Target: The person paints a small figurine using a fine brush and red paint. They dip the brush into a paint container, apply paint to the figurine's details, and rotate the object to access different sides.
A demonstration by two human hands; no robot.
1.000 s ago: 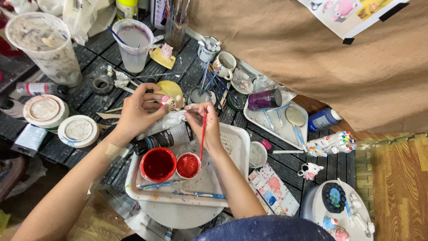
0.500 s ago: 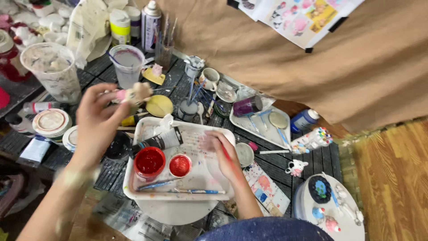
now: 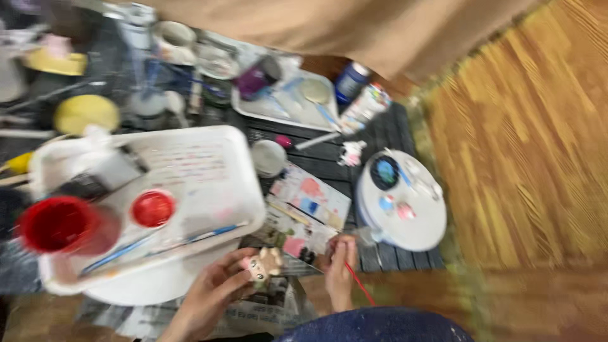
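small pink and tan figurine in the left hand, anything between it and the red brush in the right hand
Nothing visible does. The small pink and tan figurine sits in the left hand's fingertips; the thin red-handled brush is in the right hand beside it. Only printed paper sheets on the table show in the gap, though the picture is blurred.

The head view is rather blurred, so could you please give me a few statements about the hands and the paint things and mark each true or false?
1. The left hand holds a small painted figurine. True.
2. The right hand holds a pair of scissors. False: it holds a thin red-handled brush.
3. A red cup and a small red paint dish sit in the white tray. True.
4. The round white palette lies left of the tray. False: it lies to the tray's right, near the wooden floor.
5. Blue-handled brushes lie in the tray. True.
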